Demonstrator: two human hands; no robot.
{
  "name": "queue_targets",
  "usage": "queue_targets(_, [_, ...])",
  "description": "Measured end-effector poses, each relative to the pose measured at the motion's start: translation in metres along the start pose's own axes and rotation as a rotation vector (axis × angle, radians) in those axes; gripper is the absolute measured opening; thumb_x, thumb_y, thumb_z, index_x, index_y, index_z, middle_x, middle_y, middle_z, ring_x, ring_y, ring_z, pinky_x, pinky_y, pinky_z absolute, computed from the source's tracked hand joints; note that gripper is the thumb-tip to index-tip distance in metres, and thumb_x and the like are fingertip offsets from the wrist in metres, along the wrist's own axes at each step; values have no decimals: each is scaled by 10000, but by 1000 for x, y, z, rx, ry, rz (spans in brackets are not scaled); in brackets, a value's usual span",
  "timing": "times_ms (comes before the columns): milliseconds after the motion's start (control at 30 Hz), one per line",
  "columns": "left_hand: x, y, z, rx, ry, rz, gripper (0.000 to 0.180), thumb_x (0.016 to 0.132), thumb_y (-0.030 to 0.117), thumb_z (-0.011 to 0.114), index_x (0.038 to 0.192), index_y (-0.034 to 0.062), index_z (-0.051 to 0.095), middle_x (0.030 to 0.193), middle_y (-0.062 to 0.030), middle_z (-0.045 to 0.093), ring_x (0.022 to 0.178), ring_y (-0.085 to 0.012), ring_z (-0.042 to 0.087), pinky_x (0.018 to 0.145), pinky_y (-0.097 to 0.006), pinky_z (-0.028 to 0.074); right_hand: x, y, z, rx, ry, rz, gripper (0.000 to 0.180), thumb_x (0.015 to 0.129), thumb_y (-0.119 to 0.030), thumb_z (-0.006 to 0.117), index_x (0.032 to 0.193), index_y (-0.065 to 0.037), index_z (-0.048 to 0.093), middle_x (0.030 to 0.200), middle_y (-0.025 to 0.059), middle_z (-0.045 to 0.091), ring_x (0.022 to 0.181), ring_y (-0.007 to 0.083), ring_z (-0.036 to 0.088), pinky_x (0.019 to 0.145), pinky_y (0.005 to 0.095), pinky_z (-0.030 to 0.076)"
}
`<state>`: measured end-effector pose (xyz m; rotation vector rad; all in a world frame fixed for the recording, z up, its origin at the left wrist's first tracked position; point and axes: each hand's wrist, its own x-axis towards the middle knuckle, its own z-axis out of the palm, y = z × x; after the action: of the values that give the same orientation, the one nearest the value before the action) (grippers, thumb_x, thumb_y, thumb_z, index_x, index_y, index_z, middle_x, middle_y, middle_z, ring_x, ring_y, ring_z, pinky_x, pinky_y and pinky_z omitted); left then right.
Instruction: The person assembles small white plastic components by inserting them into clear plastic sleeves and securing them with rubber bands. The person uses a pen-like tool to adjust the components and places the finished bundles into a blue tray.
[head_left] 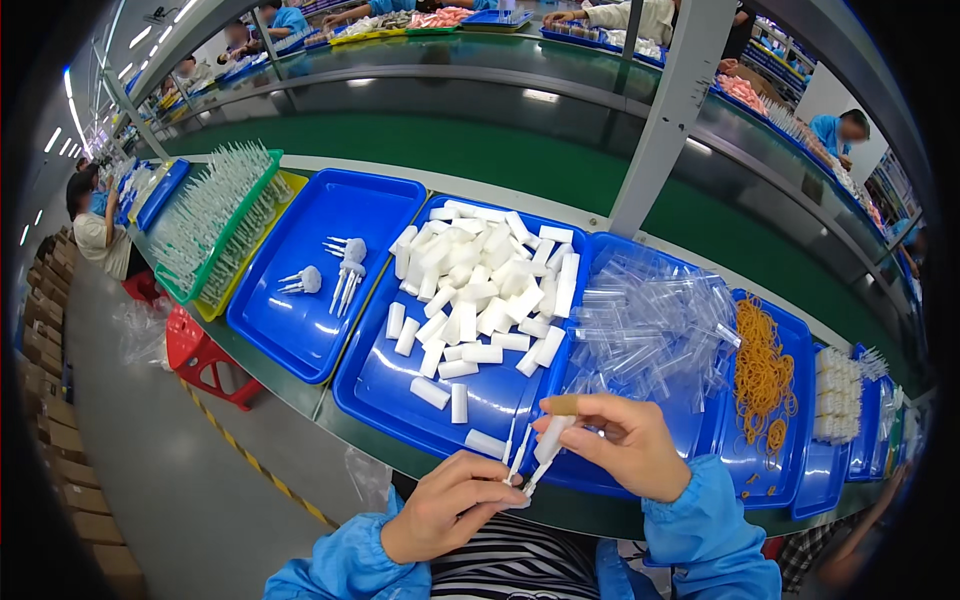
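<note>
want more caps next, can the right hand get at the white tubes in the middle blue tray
Probably yes: the right hand hovers just over that tray's near edge, and nothing stands between it and the white tubes, though it already holds a small white piece.

Head camera, looking down over a factory workbench.

The single wide fisheye view sits at the person's head and tips forward and down, so the left hand (450, 505) and right hand (625, 445) lie close at the lower middle, forearms entering from the bottom edge. The blue trays (300, 300) spread just beyond them across the centre. Farther off, the green belt (480, 150) and other workers bend along the upper rim. Straight edges curve toward the dark corners.
</note>
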<state>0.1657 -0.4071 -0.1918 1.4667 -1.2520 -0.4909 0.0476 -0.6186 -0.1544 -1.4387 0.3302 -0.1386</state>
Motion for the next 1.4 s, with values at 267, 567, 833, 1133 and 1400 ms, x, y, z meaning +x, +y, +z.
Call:
queue_targets(267, [3, 1, 2, 22, 13, 15, 279, 802, -6, 754, 1057, 107, 733, 1051, -51, 658, 904, -224, 627, 762, -323, 513, 1, 9, 2, -3, 192, 25, 214, 940, -77, 662, 1117, 42, 673, 1037, 135, 727, 972, 139, 666, 868, 272, 525])
queue_targets(567, [3, -2, 1, 84, 53, 31, 295, 771, -35, 764, 1034, 90, 718, 1051, -70, 667, 897, -240, 645, 753, -336, 529, -5, 10, 6, 26, 84, 36, 273, 922, -71, 692, 1167, 45, 656, 1003, 103, 737, 948, 143, 686, 849, 278, 539])
queue_targets(833, [-15, -13, 4, 48, 279, 116, 353, 707, -91, 782, 995, 61, 650, 1083, -144, 691, 897, -274, 680, 749, -344, 551, -6, 7, 24, -190, -62, -105, 310, 889, -77, 728, 1171, 18, 639, 1020, 99, 732, 947, 131, 695, 850, 290, 533])
queue_targets(1133, [-33, -29, -32, 310, 586, -33, 324, 723, -127, 745, 984, 24, 624, 1098, -161, 640, 947, -246, 640, 819, -327, 520, 77, 23, 37, -1107, -243, -708, 343, 807, -70, 663, 1150, -72, 669, 1152, 42, 674, 973, 210, 596, 814, 340, 490])
queue_targets(1400, [-33, -24, -38, 353, 509, -14, 313, 729, -118, 742, 981, 35, 635, 1103, -156, 644, 937, -251, 628, 818, -332, 505, 87, 36, 56, -1548, -298, -718, 115, 788, -123, 612, 886, -63, 613, 826, 49, 564, 846, 207, 595, 716, 331, 490])
